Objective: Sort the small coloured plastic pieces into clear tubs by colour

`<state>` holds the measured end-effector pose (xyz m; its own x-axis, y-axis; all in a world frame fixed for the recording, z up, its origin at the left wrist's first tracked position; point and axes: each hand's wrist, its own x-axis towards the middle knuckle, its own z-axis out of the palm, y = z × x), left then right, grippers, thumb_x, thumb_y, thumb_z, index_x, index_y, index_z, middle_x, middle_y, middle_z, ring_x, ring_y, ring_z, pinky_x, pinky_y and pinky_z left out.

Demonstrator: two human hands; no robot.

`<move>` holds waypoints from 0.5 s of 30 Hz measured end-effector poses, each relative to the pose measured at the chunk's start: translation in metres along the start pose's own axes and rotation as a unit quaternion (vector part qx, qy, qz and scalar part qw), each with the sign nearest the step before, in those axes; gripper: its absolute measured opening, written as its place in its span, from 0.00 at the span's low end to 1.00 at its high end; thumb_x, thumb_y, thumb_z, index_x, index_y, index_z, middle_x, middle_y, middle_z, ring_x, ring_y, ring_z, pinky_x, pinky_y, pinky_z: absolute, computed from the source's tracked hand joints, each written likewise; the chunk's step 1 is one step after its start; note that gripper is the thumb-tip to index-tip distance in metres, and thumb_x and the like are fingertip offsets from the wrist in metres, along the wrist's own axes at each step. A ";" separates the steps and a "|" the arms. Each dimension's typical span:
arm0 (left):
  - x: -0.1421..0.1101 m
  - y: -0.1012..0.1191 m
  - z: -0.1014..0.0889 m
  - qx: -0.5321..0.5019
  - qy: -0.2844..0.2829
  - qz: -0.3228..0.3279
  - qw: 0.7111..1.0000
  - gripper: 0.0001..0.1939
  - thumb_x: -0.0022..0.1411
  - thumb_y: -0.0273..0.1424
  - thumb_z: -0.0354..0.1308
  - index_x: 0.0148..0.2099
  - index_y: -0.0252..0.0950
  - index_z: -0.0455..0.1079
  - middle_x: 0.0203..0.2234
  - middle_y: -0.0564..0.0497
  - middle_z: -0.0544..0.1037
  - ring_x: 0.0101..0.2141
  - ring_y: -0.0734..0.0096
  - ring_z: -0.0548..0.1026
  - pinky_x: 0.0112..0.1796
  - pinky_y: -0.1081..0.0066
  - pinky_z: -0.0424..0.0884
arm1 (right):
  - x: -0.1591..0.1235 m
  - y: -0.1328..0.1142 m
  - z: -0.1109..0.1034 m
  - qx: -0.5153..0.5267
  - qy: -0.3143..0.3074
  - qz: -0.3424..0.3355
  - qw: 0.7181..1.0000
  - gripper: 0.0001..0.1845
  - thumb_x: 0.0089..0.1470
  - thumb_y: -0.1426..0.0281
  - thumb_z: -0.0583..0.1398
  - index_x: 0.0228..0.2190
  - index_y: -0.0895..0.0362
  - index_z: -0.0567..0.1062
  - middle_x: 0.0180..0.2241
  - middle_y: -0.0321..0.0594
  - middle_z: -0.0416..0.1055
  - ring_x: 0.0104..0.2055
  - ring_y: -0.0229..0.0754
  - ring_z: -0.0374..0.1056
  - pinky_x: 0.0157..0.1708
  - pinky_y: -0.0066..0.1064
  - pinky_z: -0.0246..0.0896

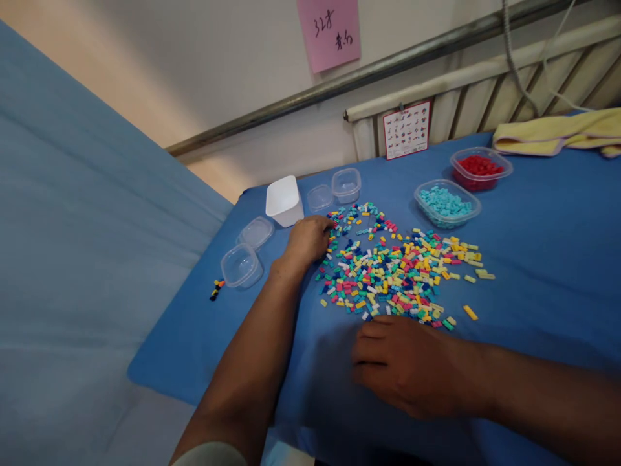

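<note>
Beside the brick pile [398, 275], our left hand [310, 236] curls at its far-left edge, our right hand [402, 366] at its near edge. We cannot tell whether either grips anything.

We are losing the top of the pink note [330, 35] and the yellow cloth's [557, 134] right end past the edges, finding the card's [407, 131] figures too small, and missing the right hand's [412, 369] fingertips.

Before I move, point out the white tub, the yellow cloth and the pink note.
White tub [290, 216]: head view, its near wall.
Yellow cloth [531, 138]: head view, its folded left part.
Pink note [330, 35]: head view, around its middle.
</note>
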<state>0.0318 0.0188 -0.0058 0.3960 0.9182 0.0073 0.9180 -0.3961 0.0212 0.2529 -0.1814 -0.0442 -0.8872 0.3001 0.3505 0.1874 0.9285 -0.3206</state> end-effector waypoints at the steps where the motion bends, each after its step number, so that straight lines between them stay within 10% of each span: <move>1: 0.000 0.000 0.000 -0.001 0.000 0.005 1.000 0.23 0.73 0.27 0.55 0.64 0.40 0.83 0.60 0.43 0.85 0.61 0.49 0.81 0.64 0.57 0.75 | 0.000 0.000 0.000 0.001 -0.003 0.001 1.000 0.09 0.73 0.69 0.59 0.40 0.54 0.80 0.42 0.39 0.80 0.44 0.45 0.68 0.41 0.42 0.59; 15: 0.001 0.003 -0.002 0.025 -0.024 0.004 0.999 0.21 0.76 0.27 0.54 0.62 0.40 0.83 0.59 0.43 0.84 0.60 0.52 0.81 0.60 0.61 0.76 | 0.000 0.000 0.000 0.003 -0.004 0.002 1.000 0.07 0.72 0.68 0.60 0.41 0.54 0.80 0.43 0.39 0.80 0.44 0.46 0.68 0.42 0.42 0.59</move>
<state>0.0348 0.0182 -0.0042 0.4036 0.9140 -0.0416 0.9139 -0.4049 -0.0293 0.2531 -0.1818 -0.0444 -0.8900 0.3015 0.3420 0.1880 0.9261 -0.3271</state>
